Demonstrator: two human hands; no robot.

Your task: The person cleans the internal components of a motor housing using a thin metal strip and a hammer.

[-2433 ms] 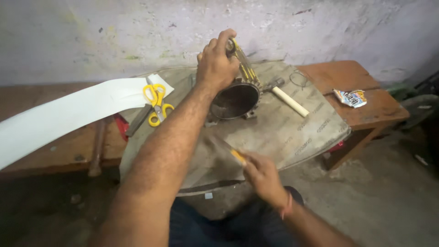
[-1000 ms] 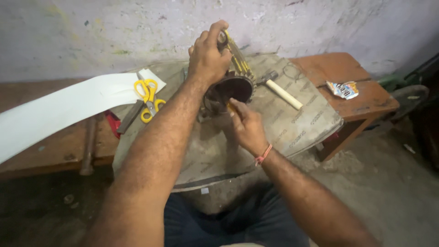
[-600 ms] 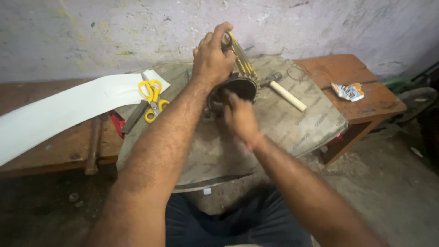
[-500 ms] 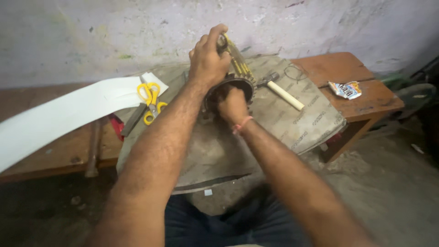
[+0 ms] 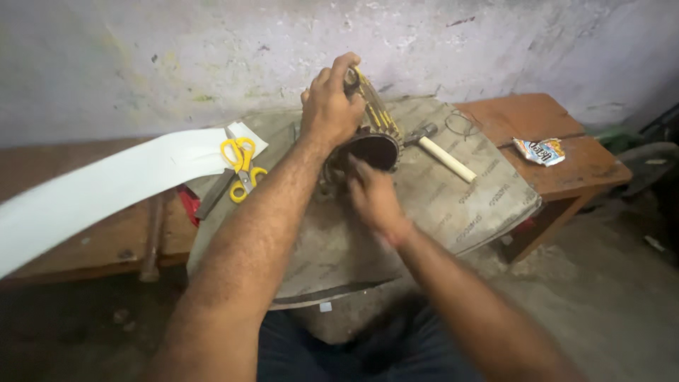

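While gripped from above: round motor stator (image 5: 373, 145) tilts on grey sacking (image 5: 453, 205).
Left hand (image 5: 331, 106): fingers wrapped around stator's top.
Right hand (image 5: 373, 198): blurred at stator's mouth; finger state unclear.

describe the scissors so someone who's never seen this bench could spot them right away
Start at the grey sacking spread over the low wooden bench by the wall. At its left edge, on the end of a long white sheet, lie the scissors. Their bright yellow loop handles set them apart from the pale-handled hammer to the right.
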